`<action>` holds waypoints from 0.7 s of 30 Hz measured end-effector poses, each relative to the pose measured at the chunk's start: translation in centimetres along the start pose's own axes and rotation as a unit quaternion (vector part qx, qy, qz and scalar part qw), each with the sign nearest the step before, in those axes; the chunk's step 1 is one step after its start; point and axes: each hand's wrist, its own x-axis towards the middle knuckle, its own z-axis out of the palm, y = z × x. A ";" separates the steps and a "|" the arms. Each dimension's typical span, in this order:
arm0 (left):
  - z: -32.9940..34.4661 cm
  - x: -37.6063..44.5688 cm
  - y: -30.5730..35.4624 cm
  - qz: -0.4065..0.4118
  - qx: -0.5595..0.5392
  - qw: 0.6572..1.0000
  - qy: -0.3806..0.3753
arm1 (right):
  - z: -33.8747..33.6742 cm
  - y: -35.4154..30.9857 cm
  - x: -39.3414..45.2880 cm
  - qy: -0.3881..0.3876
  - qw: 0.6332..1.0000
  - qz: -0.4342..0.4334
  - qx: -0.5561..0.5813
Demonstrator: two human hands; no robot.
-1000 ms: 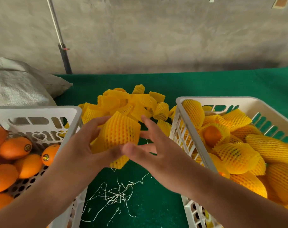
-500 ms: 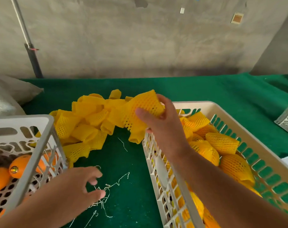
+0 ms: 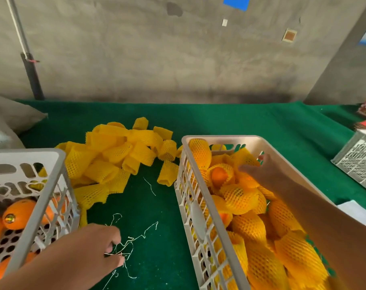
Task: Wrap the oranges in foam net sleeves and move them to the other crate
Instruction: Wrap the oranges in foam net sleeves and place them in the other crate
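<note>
The right hand [image 3: 259,170], fingers spread and holding nothing, rests on the wrapped oranges [image 3: 238,197] in the right crate [image 3: 198,208]. The left hand [image 3: 98,245], loosely curled, lies nearer the bare oranges [image 3: 18,212] at lower left.

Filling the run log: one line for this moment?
right hand: inside beige plastic crate, on netted oranges | left hand: over green felt table
</note>
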 end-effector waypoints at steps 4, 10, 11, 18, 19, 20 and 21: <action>-0.2 0.0 0.1 -0.007 0.007 1.000 -0.012 | 0.0 -0.7 -0.8 -0.005 0.999 0.003 -0.053; -0.4 -0.3 0.6 -0.032 0.036 0.998 -0.039 | -1.0 -8.5 -8.2 0.060 0.967 -0.158 -0.188; -0.5 -0.2 1.0 -0.033 0.049 0.997 -0.042 | -0.8 -10.2 -10.3 0.077 0.966 -0.201 -0.144; -0.7 -0.7 1.2 -0.060 0.106 0.991 -0.053 | 9.6 -18.5 -19.7 -0.153 0.906 -0.388 -0.064; -0.7 -0.6 1.3 -0.061 0.121 0.989 -0.056 | 10.9 -18.1 -19.7 -0.170 0.901 -0.388 -0.095; -0.8 -0.6 1.3 -0.063 0.138 0.987 -0.061 | 12.0 -17.4 -19.4 -0.185 0.895 -0.385 -0.130; -0.9 -0.6 1.4 -0.064 0.154 0.984 -0.068 | 12.8 -16.7 -19.0 -0.205 0.890 -0.377 -0.155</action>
